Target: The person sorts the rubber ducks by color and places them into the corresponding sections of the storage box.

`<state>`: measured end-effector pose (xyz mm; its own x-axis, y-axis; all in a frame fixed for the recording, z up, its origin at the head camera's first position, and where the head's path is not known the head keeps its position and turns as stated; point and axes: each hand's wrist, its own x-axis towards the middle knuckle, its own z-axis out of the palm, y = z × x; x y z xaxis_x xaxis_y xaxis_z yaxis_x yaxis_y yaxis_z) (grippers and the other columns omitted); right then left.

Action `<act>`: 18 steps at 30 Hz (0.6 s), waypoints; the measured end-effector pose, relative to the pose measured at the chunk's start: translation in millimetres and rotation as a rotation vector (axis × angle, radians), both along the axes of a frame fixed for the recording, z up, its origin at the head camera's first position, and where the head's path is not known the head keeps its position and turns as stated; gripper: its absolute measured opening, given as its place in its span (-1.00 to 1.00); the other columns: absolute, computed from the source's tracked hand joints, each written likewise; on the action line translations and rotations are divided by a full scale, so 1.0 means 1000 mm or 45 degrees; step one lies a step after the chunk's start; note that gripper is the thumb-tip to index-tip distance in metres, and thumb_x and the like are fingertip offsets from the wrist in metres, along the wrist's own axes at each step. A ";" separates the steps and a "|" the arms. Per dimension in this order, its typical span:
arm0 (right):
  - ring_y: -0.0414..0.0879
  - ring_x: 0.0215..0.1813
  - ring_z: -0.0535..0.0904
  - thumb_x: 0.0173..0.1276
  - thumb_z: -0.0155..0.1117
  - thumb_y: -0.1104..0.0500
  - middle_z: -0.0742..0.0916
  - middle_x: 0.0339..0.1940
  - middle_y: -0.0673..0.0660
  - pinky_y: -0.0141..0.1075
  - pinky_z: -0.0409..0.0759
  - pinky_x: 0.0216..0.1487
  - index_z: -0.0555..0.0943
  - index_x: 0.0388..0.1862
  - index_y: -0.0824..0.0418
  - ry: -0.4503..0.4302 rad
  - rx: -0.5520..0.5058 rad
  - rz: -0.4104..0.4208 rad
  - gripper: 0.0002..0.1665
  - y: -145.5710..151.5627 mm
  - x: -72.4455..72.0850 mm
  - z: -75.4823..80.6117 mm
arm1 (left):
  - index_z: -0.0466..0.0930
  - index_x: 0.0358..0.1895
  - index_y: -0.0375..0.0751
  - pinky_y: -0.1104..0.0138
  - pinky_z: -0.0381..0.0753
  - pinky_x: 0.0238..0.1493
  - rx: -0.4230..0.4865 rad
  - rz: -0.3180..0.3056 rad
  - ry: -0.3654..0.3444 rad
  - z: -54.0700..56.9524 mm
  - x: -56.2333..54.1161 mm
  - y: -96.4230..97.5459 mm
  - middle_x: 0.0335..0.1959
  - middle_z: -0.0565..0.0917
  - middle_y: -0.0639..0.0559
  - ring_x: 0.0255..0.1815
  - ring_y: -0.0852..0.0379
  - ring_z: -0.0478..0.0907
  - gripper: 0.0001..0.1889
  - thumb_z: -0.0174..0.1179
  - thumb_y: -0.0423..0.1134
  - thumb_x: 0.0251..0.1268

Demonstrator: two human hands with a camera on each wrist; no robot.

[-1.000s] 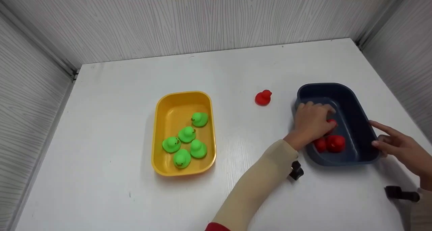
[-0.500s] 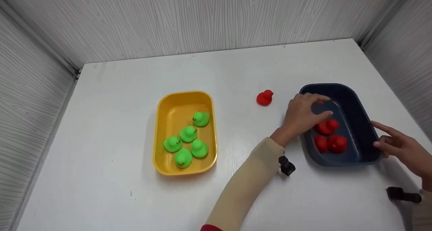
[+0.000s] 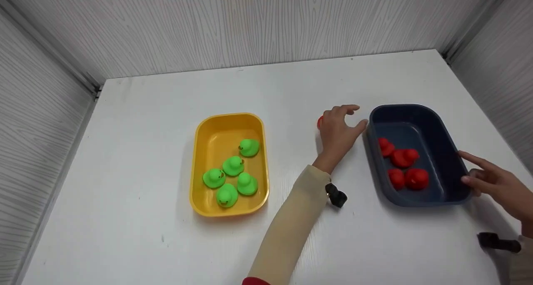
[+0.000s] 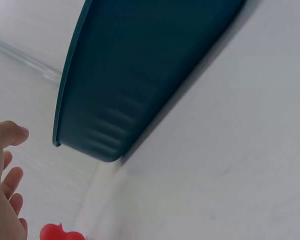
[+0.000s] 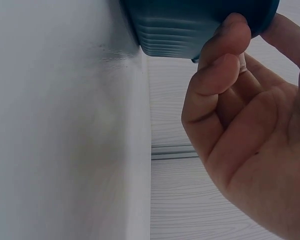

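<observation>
My left hand hovers between the two bins, thumb and fingers spread apart with nothing held. Beneath it a red rubber duck is mostly hidden in the head view; part of that red duck shows at the bottom of the left wrist view. With thumb at the rim and curled fingers against the outer wall, my right hand holds the right side of the dark blue bin. Several red ducks lie inside this bin, toward its near left.
To the left stands a yellow bin with several green rubber ducks in it. White table surface surrounds both bins. Wood-grained panels rise behind and at both sides.
My left hand has come out of the blue bin and moved left, over the lone red duck. Another red duck now shows at the bin's left wall. The right hand has stayed in place.
</observation>
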<state>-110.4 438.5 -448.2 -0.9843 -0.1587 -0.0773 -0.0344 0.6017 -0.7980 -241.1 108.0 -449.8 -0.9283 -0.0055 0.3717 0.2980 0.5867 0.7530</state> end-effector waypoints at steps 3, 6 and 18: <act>-0.16 -0.51 0.40 0.44 0.10 0.30 0.49 -0.58 -0.10 -0.38 0.30 -0.40 0.12 0.54 -0.09 -0.015 -0.001 -0.004 -0.23 0.000 0.000 -0.001 | 0.66 -0.02 0.12 0.35 0.38 0.05 -0.032 0.072 -0.025 -0.003 -0.003 -0.004 -0.12 0.64 0.16 -0.03 0.18 0.48 -0.68 0.37 -0.02 0.13; -0.16 -0.51 0.40 0.44 0.10 0.31 0.49 -0.58 -0.10 -0.37 0.31 -0.40 0.13 0.54 -0.09 -0.020 -0.009 -0.007 -0.23 0.000 -0.001 -0.001 | 0.65 -0.01 0.13 0.35 0.37 0.01 -0.044 0.131 -0.072 -0.006 -0.006 -0.008 -0.11 0.61 0.16 -0.03 0.18 0.46 -0.67 0.37 -0.02 0.12; -0.16 -0.51 0.40 0.45 0.11 0.28 0.48 -0.56 -0.10 -0.38 0.32 -0.41 0.14 0.54 -0.09 -0.019 0.020 -0.021 -0.24 -0.002 -0.002 0.001 | 0.57 0.12 0.14 0.24 0.42 0.03 -0.099 0.276 -0.248 -0.014 -0.014 -0.021 0.07 0.58 0.08 0.10 0.11 0.43 -0.56 0.33 0.02 0.14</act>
<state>-112.6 436.4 -447.4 -0.9855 -0.1414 -0.0942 -0.0128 0.6147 -0.7887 -255.0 86.8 -464.3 -0.9625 -0.1898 0.1936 0.0138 0.6789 0.7341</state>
